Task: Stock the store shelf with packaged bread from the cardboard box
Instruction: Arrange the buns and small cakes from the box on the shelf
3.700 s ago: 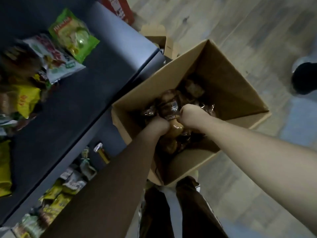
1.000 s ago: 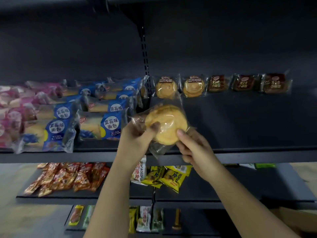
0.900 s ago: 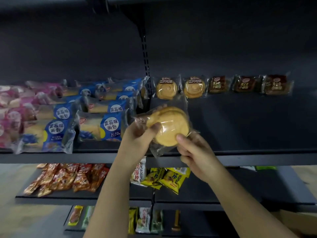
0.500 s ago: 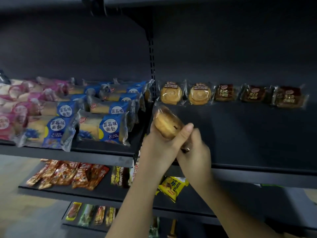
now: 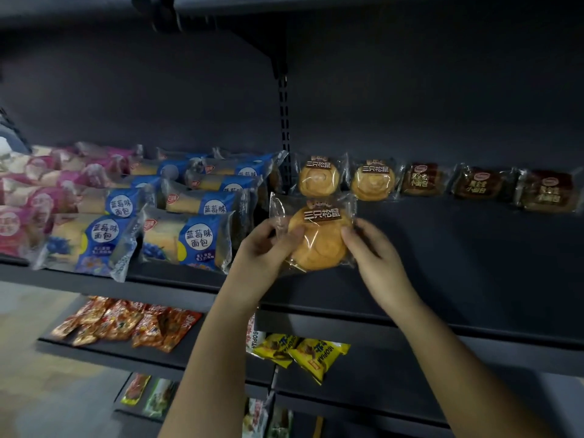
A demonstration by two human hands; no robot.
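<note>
Your left hand [image 5: 265,245] pinches the left edge of the round bread packet [image 5: 316,238] and your right hand [image 5: 373,248] pinches its right edge, holding it upright over the shelf [image 5: 442,263], just in front of the back row. If you let go while it leans, the slick wrapper could slide or the packet could topple forward. Behind it stand two matching round packets [image 5: 319,178], with three dark brown packets [image 5: 477,184] to their right.

Clear-wrapped round golden bun [image 5: 317,245] — brown label uppermost — upright over the dark shelf [image 5: 458,248], just before two matching buns [image 5: 319,180].
</note>
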